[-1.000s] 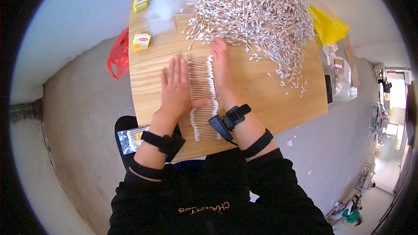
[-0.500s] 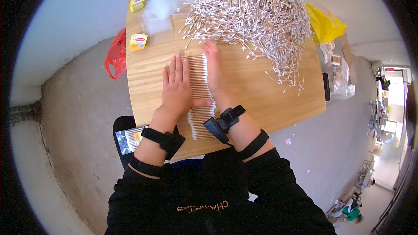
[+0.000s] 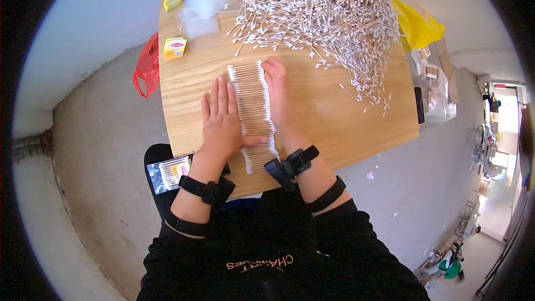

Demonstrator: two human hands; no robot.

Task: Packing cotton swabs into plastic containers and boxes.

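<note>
A row of cotton swabs lies side by side on the wooden table, its white tips forming two long edges. My left hand rests flat along the left edge, fingers stretched out, with the thumb reaching across the swabs. Along the right edge stands my right hand, fingers loosely bent at the far right corner and touching the tips there; its palm side is partly hidden. Nothing shows gripped in either hand. Beyond them a big heap of loose cotton swabs covers the far part of the table.
Clear plastic bags and yellow card stacks sit at the far left of the wooden table. A red bag hangs left; a yellow bag lies right. A packet of swabs rests by my left forearm.
My left hand has shifted slightly left and toward me, uncovering more of the row's left edge. The right hand's fingers have bent more and drawn slightly nearer to me.
</note>
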